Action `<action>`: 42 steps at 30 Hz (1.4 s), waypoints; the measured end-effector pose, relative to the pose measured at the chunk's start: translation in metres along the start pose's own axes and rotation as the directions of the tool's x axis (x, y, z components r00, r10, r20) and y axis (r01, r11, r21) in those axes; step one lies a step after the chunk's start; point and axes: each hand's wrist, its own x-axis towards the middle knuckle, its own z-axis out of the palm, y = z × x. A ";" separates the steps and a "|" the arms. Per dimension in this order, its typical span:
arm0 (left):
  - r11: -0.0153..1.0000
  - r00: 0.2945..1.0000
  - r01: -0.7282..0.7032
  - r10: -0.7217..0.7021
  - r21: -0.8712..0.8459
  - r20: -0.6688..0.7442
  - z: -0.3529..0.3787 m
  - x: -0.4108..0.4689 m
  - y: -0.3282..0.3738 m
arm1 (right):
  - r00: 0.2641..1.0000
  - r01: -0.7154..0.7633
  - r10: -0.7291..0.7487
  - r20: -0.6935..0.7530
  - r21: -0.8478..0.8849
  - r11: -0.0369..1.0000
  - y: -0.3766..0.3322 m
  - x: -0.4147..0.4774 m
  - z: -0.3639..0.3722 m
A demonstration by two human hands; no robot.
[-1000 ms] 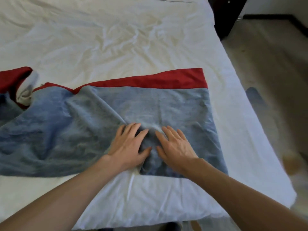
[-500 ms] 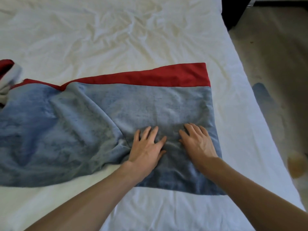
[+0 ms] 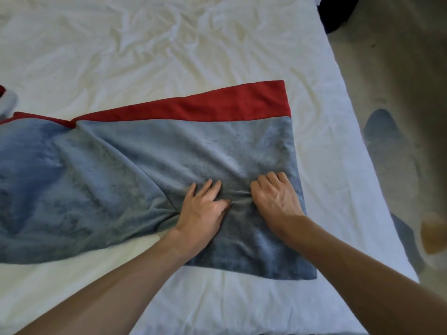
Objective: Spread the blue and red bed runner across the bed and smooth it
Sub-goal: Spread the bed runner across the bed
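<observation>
The bed runner (image 3: 169, 160) is blue with a red band (image 3: 217, 105) along its far edge. It lies across the white bed (image 3: 169, 44). Its right end is flat and stops short of the bed's right side. Its left part is rumpled and runs out of view. My left hand (image 3: 205, 209) rests flat on the blue cloth with fingers spread and the thumb against a small ridge of fabric. My right hand (image 3: 275, 197) sits just right of it, fingers curled into the cloth. The cloth is bunched between my hands.
The white sheet is wrinkled all over. The bed's right edge (image 3: 358, 146) drops to a beige floor, where blurred grey-blue shapes (image 3: 379, 126) and a tan object (image 3: 435, 235) lie. Dark furniture (image 3: 336, 15) stands at the top right.
Both hands have slid right along the runner. The near right part now lies flatter and reaches closer to me. My right fingers have gone from flat to curled.
</observation>
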 end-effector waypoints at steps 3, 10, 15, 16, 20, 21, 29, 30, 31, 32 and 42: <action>0.999 1.000 -0.011 0.010 -0.043 -0.016 0.000 0.008 0.028 | 1.000 0.007 -0.007 -0.010 -0.025 1.000 0.025 -0.016 -0.003; 0.998 0.999 -0.030 0.029 -0.058 -0.015 0.012 0.035 0.104 | 0.998 -0.004 -0.001 -0.058 -0.094 0.996 0.091 -0.062 0.004; 0.992 0.998 -0.059 0.055 -0.115 -0.041 0.022 0.044 0.135 | 0.994 -0.017 0.013 -0.107 -0.039 0.999 0.121 -0.082 0.007; 0.989 0.997 -0.067 0.061 -0.133 -0.051 0.024 0.045 0.138 | 0.994 -0.017 0.014 -0.112 -0.028 0.999 0.126 -0.085 0.008; 0.981 0.994 -0.088 0.076 -0.171 -0.076 0.030 0.052 0.156 | 0.994 -0.010 0.010 -0.108 -0.007 1.000 0.145 -0.099 0.011; 0.981 0.994 -0.091 0.080 -0.173 -0.072 0.031 0.054 0.161 | 0.995 -0.020 0.020 -0.095 -0.004 1.000 0.150 -0.103 0.011; 0.984 0.981 0.035 -0.067 -0.174 -0.182 0.016 0.057 0.166 | 0.994 -0.107 0.109 -0.006 0.164 0.981 0.147 -0.100 -0.002; 0.984 0.974 0.092 -0.121 -0.156 -0.192 0.012 0.061 0.159 | 0.994 -0.105 0.111 -0.023 0.186 0.977 0.146 -0.094 -0.002; 0.979 0.966 0.166 -0.186 -0.122 -0.178 0.008 0.065 0.152 | 0.995 -0.092 0.097 -0.014 0.197 0.976 0.144 -0.085 -0.003; 0.968 0.959 0.237 -0.247 -0.088 -0.137 0.005 0.071 0.144 | 0.996 -0.090 0.086 0.029 0.211 0.973 0.143 -0.077 -0.004; 0.973 0.954 0.221 -0.230 0.072 0.190 -0.019 0.113 0.109 | 0.934 -0.139 0.056 0.353 0.212 0.967 0.157 -0.033 -0.013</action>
